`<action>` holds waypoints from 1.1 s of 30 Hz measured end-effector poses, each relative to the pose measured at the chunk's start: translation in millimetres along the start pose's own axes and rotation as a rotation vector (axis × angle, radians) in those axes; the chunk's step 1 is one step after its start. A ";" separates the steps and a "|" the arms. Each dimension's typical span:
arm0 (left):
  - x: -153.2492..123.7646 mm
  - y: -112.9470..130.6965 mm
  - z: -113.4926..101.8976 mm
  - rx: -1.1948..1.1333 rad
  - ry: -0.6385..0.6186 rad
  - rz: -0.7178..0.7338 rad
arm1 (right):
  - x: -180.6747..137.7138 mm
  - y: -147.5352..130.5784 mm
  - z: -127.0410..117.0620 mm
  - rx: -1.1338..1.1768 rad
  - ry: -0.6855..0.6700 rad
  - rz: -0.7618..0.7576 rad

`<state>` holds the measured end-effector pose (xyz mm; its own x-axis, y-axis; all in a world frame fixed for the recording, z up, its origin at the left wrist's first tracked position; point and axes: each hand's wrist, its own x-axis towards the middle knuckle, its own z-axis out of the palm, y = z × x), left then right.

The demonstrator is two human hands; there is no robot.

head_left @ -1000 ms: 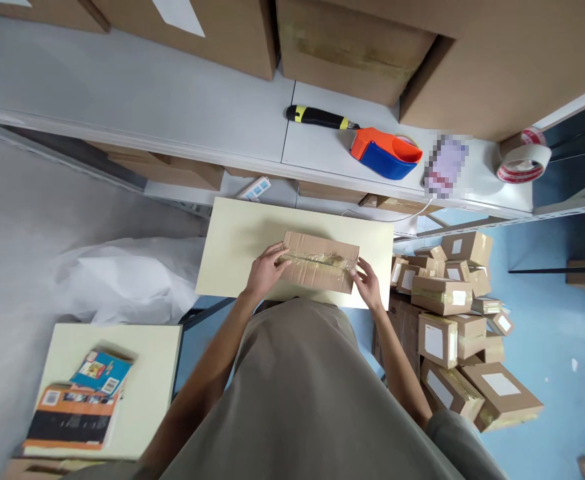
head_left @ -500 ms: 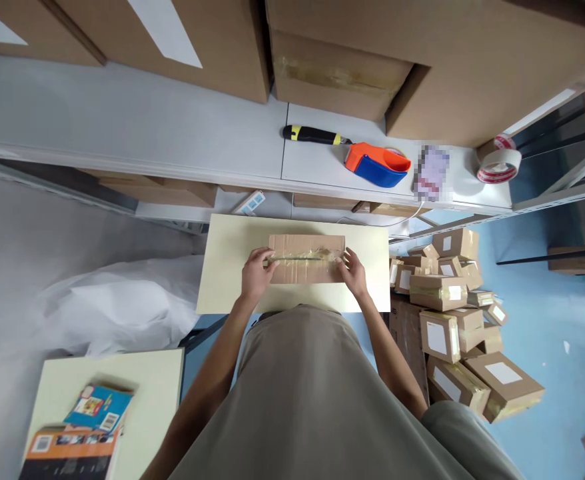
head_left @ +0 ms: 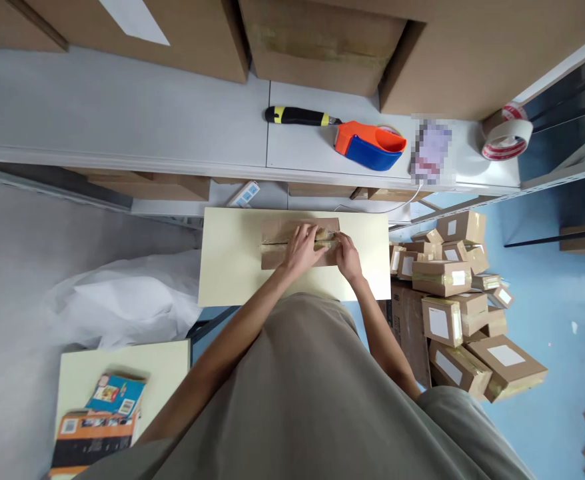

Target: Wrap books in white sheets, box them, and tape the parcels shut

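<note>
A flat cardboard box lies on the pale yellow table. A dark slit runs along its middle seam, with crumpled clear tape near the right end. My left hand rests on top of the box, right of its middle. Its fingers reach across the seam and the thumb is spread toward the right. At the box's right end, my right hand has its fingers bent and closed on the edge by the seam. Its fingertips are partly hidden, so whether they pinch tape or cardboard is unclear.
The grey shelf ahead holds a black-and-yellow knife, an orange-and-blue tape dispenser, a blurred phone, tape rolls and large cartons. Several taped boxes are piled at right. White plastic sheeting lies at left.
My left hand has left the box's left end and moved right along the seam, close to my right hand. My right hand stays at the right end, fingers more bent.
</note>
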<state>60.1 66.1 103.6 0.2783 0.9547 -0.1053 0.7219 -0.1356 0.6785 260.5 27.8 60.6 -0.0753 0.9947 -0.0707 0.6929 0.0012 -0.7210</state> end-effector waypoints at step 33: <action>-33.5 -67.1 -28.3 -0.121 0.426 -0.405 | 18.7 -44.6 48.0 -0.248 -0.140 -0.165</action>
<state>-15.6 50.8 82.2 -0.3000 0.9498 -0.0892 0.6331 0.2682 0.7261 193.7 41.4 58.4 -0.2869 0.9551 -0.0739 0.8154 0.2030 -0.5422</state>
